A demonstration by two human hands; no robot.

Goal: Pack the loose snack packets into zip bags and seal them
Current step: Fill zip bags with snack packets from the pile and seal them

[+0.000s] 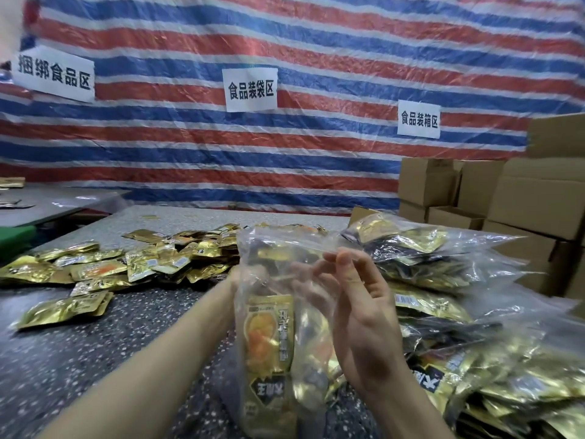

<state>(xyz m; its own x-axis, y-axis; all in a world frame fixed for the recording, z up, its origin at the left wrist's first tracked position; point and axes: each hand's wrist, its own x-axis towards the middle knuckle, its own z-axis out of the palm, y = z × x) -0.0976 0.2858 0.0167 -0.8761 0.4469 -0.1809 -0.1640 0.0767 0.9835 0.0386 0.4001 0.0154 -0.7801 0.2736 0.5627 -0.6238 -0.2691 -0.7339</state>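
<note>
A clear zip bag (278,248) stands upright in front of me, filled with gold snack packets (269,337). My left hand (243,277) is mostly hidden behind the bag and seems to hold its left side. My right hand (357,305) is on the bag's right side, fingers curled at the upper edge and pinching the plastic near the top. Loose gold packets (133,261) lie scattered over the speckled table (95,350) to the left.
Filled zip bags (443,274) are piled at my right. Cardboard boxes (522,198) are stacked at the back right. A striped tarp with paper signs (250,90) hangs behind the table. A second table (57,201) stands at the far left.
</note>
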